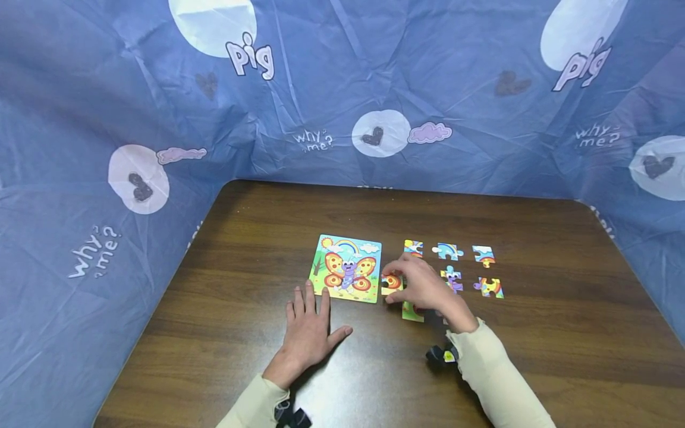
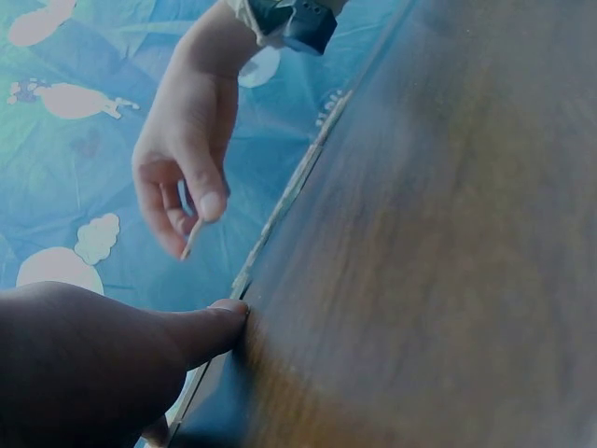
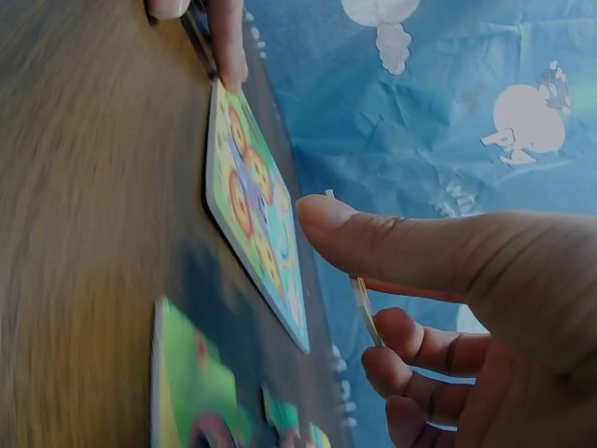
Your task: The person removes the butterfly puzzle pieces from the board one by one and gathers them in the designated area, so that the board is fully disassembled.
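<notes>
A square butterfly picture board (image 1: 348,241) lies flat on the wooden table. My left hand (image 1: 307,336) rests on the table with fingers spread, its fingertips at the board's lower left edge. Just right of the board, my right hand (image 1: 423,285) pinches a jigsaw puzzle piece (image 1: 393,284) with a red and orange wing pattern. In the right wrist view this thin piece (image 3: 366,313) is held edge-on between thumb and fingers, above the table. Beneath that hand lies a green puzzle piece (image 1: 413,312), partly hidden.
More puzzle pieces lie to the right: a sun piece (image 1: 413,246), a rainbow piece (image 1: 448,251), a cloud piece (image 1: 483,254), a purple butterfly-face piece (image 1: 452,279) and a wing piece (image 1: 490,287). Blue printed cloth (image 1: 321,89) hangs behind the table (image 1: 225,333) and along its sides.
</notes>
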